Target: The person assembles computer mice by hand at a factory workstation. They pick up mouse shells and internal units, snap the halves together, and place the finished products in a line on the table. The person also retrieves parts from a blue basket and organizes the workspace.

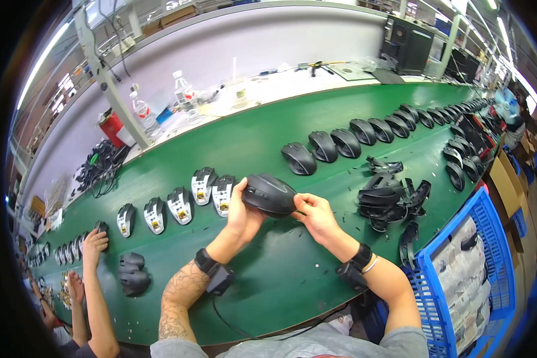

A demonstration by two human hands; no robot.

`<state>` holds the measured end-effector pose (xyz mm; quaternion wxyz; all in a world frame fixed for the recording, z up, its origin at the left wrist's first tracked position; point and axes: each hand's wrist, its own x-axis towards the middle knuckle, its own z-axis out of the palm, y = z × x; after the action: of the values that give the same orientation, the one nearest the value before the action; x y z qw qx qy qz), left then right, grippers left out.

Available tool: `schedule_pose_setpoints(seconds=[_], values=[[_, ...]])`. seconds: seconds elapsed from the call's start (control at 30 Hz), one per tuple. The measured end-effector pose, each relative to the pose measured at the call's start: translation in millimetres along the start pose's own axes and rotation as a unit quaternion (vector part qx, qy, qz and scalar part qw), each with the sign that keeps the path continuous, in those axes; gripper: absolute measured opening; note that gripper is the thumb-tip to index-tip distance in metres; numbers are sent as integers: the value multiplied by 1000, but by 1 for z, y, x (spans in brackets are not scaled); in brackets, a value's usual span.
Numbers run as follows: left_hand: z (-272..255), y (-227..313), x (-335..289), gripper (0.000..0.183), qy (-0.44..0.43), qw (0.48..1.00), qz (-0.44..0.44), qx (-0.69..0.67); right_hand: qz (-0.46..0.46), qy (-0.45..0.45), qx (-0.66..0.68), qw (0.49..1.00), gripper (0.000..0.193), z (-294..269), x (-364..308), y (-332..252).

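Grips the rounded black plastic computer mouse (271, 194) above the smooth green counter (274, 274), with the left hand (244, 216) clasped around its left end and the right hand (318, 219) pinching its right end. Could well drop it through too light a pinch, or scuff it by swinging too far right into the heap of curved black plastic shells (380, 198). Has, at lower right, a blue latticed plastic crate (429, 310) holding pale, dark-marked sheeting (459, 286), and, at upper left, clear plastic bottles (144, 112) with contents hard to make out.
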<state>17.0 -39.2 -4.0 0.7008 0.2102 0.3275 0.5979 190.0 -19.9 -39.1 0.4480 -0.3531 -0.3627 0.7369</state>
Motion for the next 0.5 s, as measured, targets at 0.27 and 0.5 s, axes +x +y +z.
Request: schedule_pose_setpoints(seconds=[0.27, 0.5], values=[[1, -10, 6, 39, -47, 998, -25, 32, -47, 65, -115, 990, 34, -10, 13, -12], [-11, 6, 60, 29, 19, 990, 35, 138, -257, 162, -716, 628, 29, -45, -36, -101]])
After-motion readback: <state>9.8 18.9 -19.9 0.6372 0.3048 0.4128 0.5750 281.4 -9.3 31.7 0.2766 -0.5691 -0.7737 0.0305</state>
